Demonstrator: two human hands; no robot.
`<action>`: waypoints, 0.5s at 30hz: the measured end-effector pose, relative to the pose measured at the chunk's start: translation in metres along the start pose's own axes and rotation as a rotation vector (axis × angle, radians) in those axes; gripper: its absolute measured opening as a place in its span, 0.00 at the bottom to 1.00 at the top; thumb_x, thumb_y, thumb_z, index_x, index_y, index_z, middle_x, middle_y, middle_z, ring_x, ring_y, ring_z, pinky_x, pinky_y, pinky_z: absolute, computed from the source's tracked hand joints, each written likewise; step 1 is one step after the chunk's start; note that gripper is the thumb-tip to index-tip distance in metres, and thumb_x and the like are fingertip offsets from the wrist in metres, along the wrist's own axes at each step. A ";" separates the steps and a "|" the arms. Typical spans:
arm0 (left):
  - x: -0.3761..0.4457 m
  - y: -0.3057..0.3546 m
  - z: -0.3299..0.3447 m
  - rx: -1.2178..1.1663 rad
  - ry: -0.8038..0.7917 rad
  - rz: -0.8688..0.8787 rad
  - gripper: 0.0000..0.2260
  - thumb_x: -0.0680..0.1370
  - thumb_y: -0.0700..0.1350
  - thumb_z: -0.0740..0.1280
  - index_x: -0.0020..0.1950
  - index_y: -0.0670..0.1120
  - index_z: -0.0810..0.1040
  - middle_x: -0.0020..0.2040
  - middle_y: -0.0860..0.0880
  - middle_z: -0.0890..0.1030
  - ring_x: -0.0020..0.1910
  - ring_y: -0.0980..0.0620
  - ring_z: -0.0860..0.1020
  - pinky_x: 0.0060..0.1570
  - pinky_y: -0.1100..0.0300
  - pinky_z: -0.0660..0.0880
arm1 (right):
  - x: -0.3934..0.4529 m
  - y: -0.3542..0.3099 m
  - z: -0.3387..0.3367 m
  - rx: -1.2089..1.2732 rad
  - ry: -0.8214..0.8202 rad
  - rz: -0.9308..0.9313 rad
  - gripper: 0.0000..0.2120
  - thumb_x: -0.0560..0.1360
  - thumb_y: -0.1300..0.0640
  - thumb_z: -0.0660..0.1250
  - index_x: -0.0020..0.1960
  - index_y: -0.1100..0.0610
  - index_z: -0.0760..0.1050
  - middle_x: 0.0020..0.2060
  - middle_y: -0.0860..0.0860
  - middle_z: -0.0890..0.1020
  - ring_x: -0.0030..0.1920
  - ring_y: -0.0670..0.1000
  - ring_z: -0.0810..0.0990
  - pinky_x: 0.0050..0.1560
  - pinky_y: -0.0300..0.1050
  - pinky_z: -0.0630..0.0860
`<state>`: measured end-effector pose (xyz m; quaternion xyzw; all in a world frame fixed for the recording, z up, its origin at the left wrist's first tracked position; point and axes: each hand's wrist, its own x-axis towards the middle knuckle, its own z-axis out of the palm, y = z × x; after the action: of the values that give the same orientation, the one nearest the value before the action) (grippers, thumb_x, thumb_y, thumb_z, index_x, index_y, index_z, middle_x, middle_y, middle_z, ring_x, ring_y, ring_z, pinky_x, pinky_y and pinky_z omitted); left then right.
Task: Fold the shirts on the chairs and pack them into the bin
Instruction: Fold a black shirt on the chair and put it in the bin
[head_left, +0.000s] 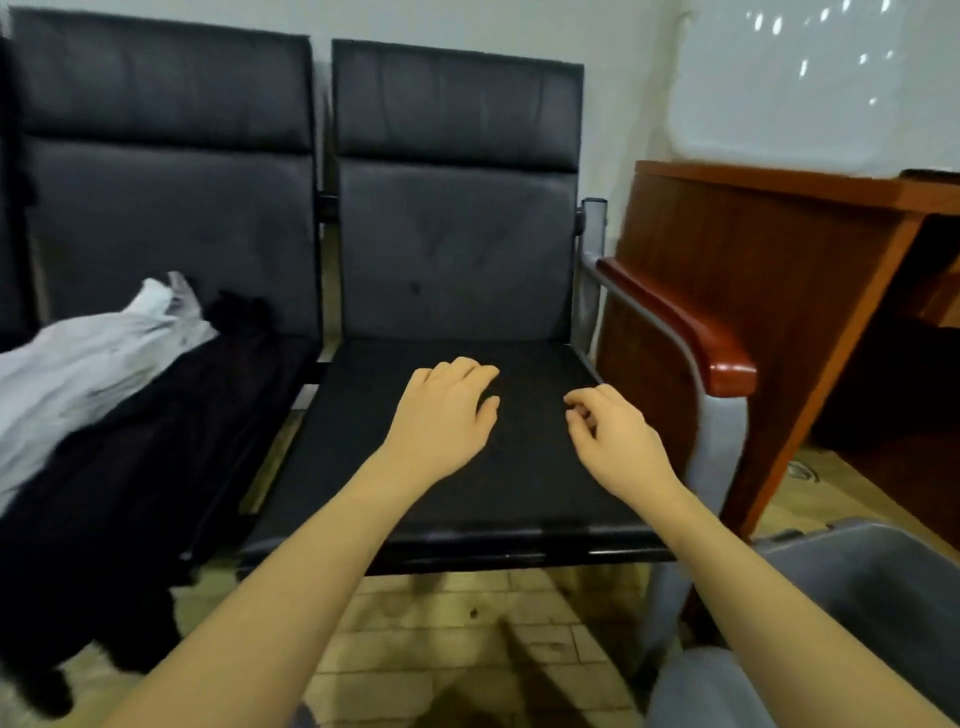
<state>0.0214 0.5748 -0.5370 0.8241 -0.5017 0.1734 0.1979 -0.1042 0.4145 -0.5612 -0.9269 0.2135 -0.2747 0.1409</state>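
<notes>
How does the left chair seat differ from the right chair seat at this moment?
The left chair seat is mostly covered by a white shirt and a black garment; the right chair seat has no clothes on it. Both hands, left hand and right hand, are over the right seat, none over the left. Both seats are black padded.

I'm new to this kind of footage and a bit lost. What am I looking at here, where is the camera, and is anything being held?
One picture, from a camera worn on a person's head, looking down at their own bare hands. The left hand and right hand hover over the empty black seat, fingers loosely curled, holding nothing. On the neighbouring seat to the left lie a white shirt and dark clothing. A grey bin stands at lower right, beside a wooden desk.
</notes>
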 end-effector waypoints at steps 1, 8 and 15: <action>-0.009 -0.021 -0.010 0.020 0.013 -0.043 0.19 0.81 0.50 0.58 0.72 0.48 0.67 0.67 0.51 0.72 0.63 0.52 0.71 0.63 0.58 0.61 | 0.010 -0.021 0.012 0.004 -0.022 -0.034 0.14 0.80 0.53 0.59 0.64 0.54 0.73 0.53 0.47 0.74 0.51 0.47 0.76 0.48 0.44 0.74; -0.084 -0.152 -0.062 0.144 0.013 -0.334 0.17 0.81 0.50 0.58 0.69 0.49 0.70 0.65 0.51 0.73 0.61 0.50 0.72 0.60 0.56 0.64 | 0.058 -0.162 0.098 0.153 -0.161 -0.216 0.13 0.80 0.54 0.59 0.63 0.54 0.73 0.51 0.46 0.74 0.48 0.46 0.76 0.48 0.45 0.75; -0.161 -0.252 -0.075 0.163 -0.036 -0.637 0.17 0.81 0.50 0.59 0.68 0.48 0.71 0.66 0.50 0.72 0.66 0.49 0.68 0.65 0.52 0.61 | 0.068 -0.266 0.191 0.220 -0.295 -0.327 0.12 0.79 0.51 0.62 0.58 0.55 0.78 0.51 0.50 0.79 0.53 0.52 0.78 0.58 0.52 0.72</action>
<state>0.1706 0.8402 -0.5883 0.9557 -0.2066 0.1276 0.1665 0.1410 0.6405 -0.5847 -0.9583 0.0066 -0.1771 0.2244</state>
